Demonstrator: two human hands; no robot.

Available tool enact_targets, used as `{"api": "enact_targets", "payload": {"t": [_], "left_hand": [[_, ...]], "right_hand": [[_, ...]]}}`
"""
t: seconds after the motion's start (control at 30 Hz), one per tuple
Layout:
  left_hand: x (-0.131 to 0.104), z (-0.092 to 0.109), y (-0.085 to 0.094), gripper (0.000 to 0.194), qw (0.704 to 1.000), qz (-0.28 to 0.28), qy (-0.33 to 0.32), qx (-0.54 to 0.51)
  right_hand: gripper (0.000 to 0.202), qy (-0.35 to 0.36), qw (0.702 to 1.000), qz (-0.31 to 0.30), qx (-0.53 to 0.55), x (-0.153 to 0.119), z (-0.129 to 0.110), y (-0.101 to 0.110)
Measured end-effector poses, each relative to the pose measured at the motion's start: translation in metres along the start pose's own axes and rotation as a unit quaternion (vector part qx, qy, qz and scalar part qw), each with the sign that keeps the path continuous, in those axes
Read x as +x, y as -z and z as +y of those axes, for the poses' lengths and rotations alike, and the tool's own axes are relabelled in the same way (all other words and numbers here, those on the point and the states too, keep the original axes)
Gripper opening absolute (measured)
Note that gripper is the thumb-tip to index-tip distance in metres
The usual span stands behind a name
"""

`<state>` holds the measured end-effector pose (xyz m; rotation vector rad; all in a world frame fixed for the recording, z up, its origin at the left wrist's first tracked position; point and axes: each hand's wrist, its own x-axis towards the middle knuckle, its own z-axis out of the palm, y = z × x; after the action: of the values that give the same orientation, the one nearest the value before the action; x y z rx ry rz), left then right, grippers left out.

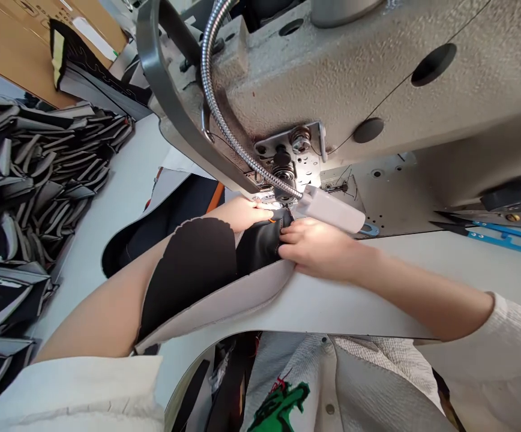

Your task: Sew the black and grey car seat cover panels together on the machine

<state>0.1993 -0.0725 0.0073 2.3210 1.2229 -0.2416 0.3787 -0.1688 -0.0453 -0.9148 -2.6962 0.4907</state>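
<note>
A black padded fabric piece [192, 264] with a pale grey backing lies curved across the sewing machine's bed, its edge reaching the lit needle area [286, 201]. My left hand [242, 213] rests on the fabric just left of the presser foot, fingers pressed together on it near an orange strip. My right hand [310, 243] pinches the seam edge of the fabric to the right of the needle. Part of the piece drapes over my left forearm. The needle tip itself is hard to make out. A small white lamp [332, 210] on a metal flexible neck partly covers the machine plate.
Blue-handled thread snips [508, 237] lie on the table [404, 276] at the right. Stacks of folded grey and black pieces [39, 168] fill the left side, with a cardboard box [8, 36] behind. The sewing machine's arm [332, 78] overhangs the work.
</note>
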Motion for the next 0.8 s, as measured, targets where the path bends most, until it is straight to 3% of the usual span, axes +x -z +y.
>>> {"api": "enact_targets", "payload": {"t": [0.17, 0.3, 0.4, 0.53, 0.8], "left_hand": [[0.000, 0.007, -0.004, 0.028, 0.999, 0.024, 0.008, -0.042], [-0.008, 0.014, -0.004, 0.029, 0.998, 0.030, 0.042, -0.037], [-0.021, 0.026, 0.000, 0.031, 0.995, -0.020, 0.044, 0.090], [-0.035, 0.049, -0.001, 0.032, 0.943, -0.038, 0.058, 0.325], [-0.023, 0.060, -0.028, 0.028, 0.947, -0.057, 0.004, 0.315]], "right_hand": [[0.022, 0.035, 0.986, 0.041, -0.160, 0.023, -0.026, -0.025], [0.017, 0.044, 0.986, 0.080, -0.138, 0.020, -0.020, -0.038], [0.018, 0.030, 0.989, 0.102, -0.106, 0.013, -0.017, -0.041], [0.025, -0.010, 0.980, 0.125, -0.155, 0.009, -0.027, -0.042], [0.033, -0.006, 0.968, 0.114, -0.226, 0.008, -0.038, -0.040]]}}
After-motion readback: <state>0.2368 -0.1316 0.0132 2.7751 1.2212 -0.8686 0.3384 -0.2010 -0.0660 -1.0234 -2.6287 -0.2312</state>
